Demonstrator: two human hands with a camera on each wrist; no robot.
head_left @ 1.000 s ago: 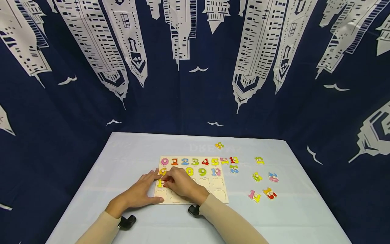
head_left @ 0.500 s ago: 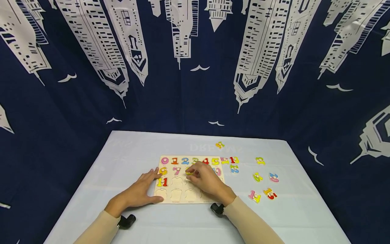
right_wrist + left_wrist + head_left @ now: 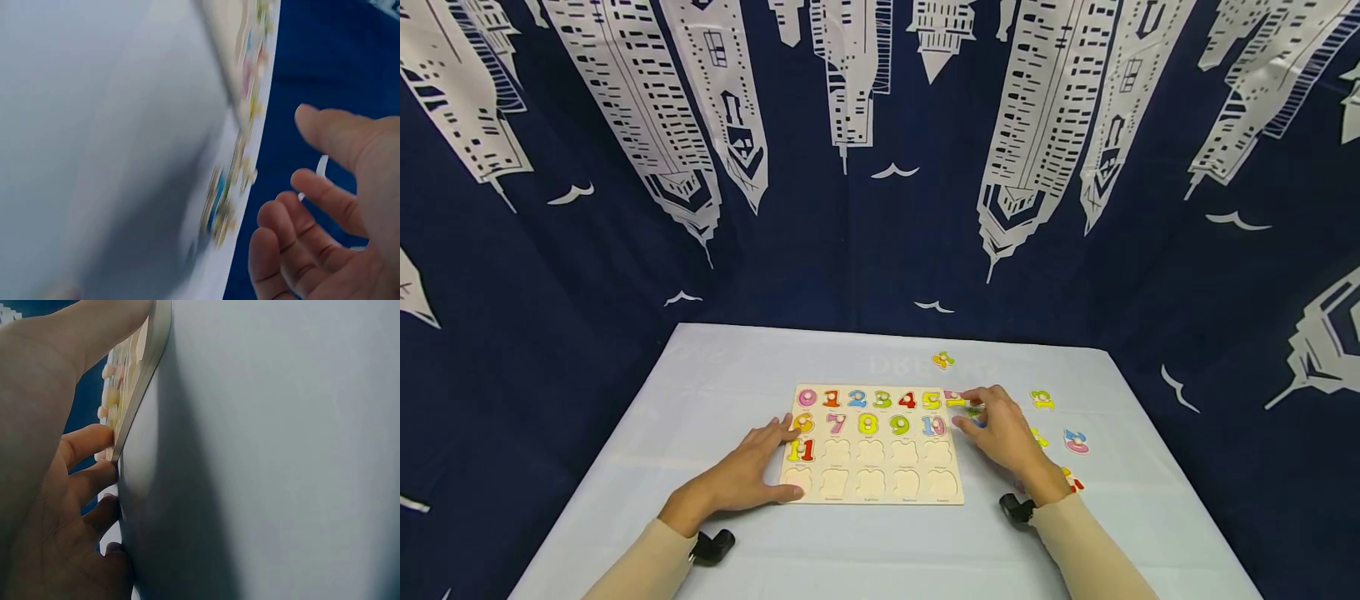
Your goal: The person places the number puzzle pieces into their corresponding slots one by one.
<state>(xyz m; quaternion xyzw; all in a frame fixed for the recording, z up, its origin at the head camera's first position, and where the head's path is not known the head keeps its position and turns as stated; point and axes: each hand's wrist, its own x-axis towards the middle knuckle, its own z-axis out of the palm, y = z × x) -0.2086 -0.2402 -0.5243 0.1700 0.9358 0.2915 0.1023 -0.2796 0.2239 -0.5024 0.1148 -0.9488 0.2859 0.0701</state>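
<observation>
A pale blue table (image 3: pixel 715 392) stands before a navy skyscraper-print curtain (image 3: pixel 865 208).

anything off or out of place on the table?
Nothing damaged or spilled. The puzzle board has eight empty slots below the 11 piece, and loose number pieces lie scattered right of it. The right hand hovers over those beside the board's corner.

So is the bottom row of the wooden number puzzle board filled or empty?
Empty: the wooden number puzzle board shows five bare cut-outs along its bottom row, no coloured pieces.
</observation>
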